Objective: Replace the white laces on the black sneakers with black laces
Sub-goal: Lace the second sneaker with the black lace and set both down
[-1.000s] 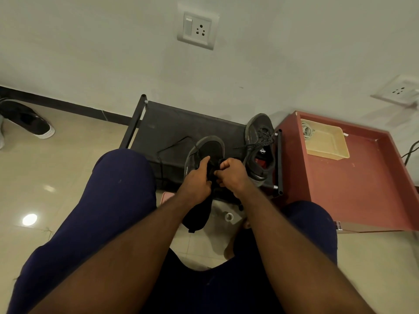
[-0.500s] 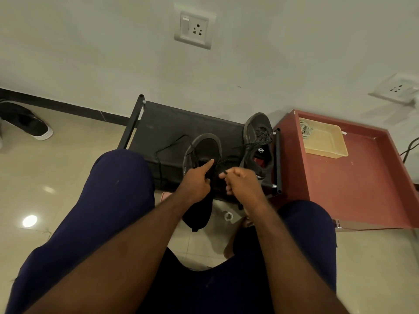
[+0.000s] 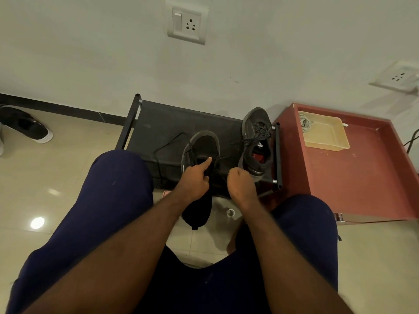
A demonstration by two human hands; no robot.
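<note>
Quick look at where we're at. The near sneaker (image 3: 202, 145) sits toe-up on the black rack (image 3: 158, 123), right in front of our knees, with its heel hanging off the front edge. Our left hand (image 3: 195, 181) is on top of it. The index finger is straight and pressing down into the tongue area, and the other fingers are curled in against the shoe's side. We honestly can't tell if they're actually gripping anything. Our right hand (image 3: 241, 185) is just beside it, balled into a fist around the black lace (image 3: 222, 176), which runs tight from the eyelets into that fist. Another length of lace trails off to the left across the rack top.

The second sneaker (image 3: 257, 141) stands at the rack's right end, laced in a dark speckled cord, with its red insole showing. Next to that there's a red cabinet (image 3: 362, 177) with a beige tray (image 3: 326, 138) on it.
</note>
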